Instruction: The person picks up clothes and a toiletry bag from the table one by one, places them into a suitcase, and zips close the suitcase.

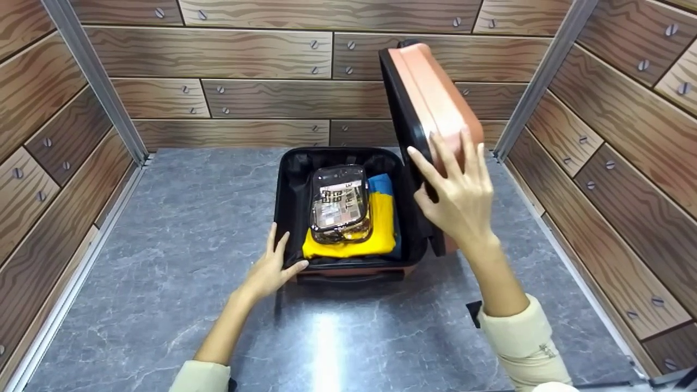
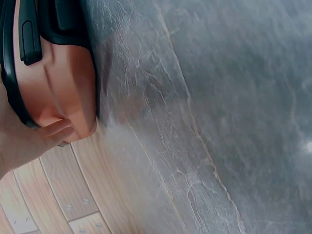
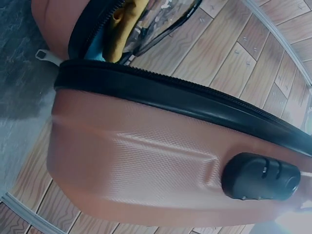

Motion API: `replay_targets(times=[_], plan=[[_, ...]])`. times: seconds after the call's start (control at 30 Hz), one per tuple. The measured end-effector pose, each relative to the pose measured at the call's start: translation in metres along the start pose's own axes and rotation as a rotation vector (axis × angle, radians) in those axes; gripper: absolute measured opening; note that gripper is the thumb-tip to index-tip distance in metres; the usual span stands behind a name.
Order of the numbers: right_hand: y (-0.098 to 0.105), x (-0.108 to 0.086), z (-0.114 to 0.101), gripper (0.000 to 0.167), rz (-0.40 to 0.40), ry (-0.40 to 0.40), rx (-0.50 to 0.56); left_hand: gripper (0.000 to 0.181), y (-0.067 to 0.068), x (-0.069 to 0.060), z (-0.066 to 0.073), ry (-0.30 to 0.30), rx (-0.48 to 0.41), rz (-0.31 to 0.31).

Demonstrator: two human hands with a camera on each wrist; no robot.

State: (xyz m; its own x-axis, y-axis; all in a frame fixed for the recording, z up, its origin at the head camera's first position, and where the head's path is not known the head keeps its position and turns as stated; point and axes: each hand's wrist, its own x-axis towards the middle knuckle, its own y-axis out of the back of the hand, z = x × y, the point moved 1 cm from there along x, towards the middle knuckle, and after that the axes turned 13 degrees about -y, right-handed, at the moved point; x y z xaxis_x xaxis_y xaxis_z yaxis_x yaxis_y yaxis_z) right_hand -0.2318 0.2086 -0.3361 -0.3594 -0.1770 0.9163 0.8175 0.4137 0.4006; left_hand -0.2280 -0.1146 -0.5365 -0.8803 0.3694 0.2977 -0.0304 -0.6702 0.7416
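A small pink suitcase (image 1: 354, 265) with a black lining lies opened in the head view, its lid (image 1: 430, 87) raised on the right side. Inside, a clear pouch with black trim (image 1: 338, 204) rests on folded yellow cloth (image 1: 384, 223), and blue cloth (image 1: 380, 184) shows beneath. My left hand (image 1: 269, 272) touches the near left corner of the base with spread fingers; the left wrist view shows its fingers against the pink shell (image 2: 63, 87). With fingers extended, my right hand (image 1: 463, 198) rests on the lid's near side. The right wrist view shows the lid's shell (image 3: 146, 146) but not the hand.
A grey marble-patterned surface (image 1: 190, 218) lies under the suitcase. Wood-patterned walls (image 1: 245, 54) enclose the back and both sides, with metal strips at the corners. A black combination lock (image 3: 261, 176) sits on the lid, and a zipper pull (image 3: 48, 57) hangs near its end.
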Motion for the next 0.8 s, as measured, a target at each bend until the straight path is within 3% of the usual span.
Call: replay_targets(times=[0.13,0.3,0.53,0.8], plan=[[-0.005,0.0,-0.001,0.063,0.022,-0.017,0.053,0.088,0.0,0.0,0.0,0.0,-0.006,0.0],[-0.014,0.0,0.003,0.074,0.02,-0.099,0.142,0.088,0.0,0.001,0.0,0.004,-0.009,-0.001],[-0.023,-0.001,0.01,0.095,-0.046,-0.22,0.199,0.086,-0.002,0.001,0.0,0.006,-0.017,-0.004],[-0.024,-0.001,0.008,0.094,-0.092,-0.209,0.196,0.087,-0.003,0.001,-0.001,-0.004,-0.003,0.01]])
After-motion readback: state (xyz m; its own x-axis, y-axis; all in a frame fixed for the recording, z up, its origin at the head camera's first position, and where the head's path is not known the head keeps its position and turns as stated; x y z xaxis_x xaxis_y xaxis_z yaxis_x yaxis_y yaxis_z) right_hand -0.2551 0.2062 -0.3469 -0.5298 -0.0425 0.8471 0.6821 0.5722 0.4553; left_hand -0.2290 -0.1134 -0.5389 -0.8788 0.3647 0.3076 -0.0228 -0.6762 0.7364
